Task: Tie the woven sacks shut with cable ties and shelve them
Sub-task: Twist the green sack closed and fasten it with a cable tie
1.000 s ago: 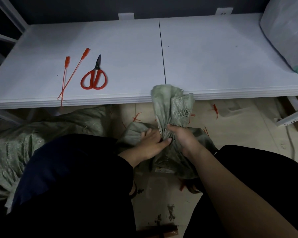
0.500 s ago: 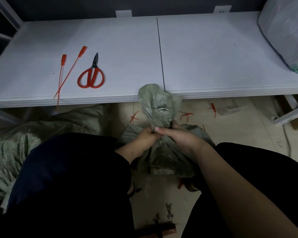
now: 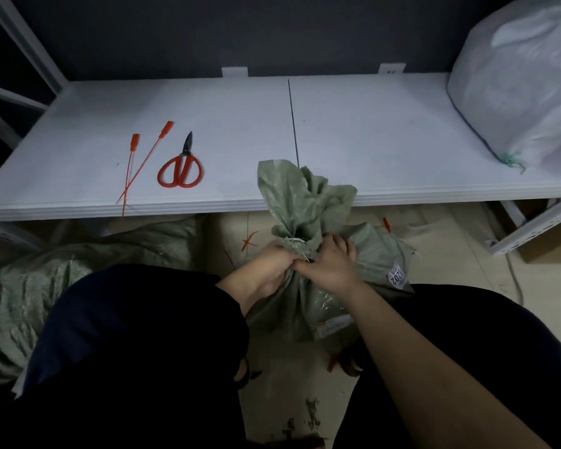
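- The green sack stands on the floor between the person's knees, just in front of the shelf, and its gathered mouth rises above the shelf edge.
- The left hand and right hand meet at the neck, fingers curled tight round the bunched weave, likely to keep the throat narrow enough for a tie.
- Two red cable ties lie crossed on the shelf beside the red-handled scissors (both within easy reach, neither touched).
- A white sack sits at the shelf's right end, probably already shelved.
- A second green sack lies on the floor at the person's left.
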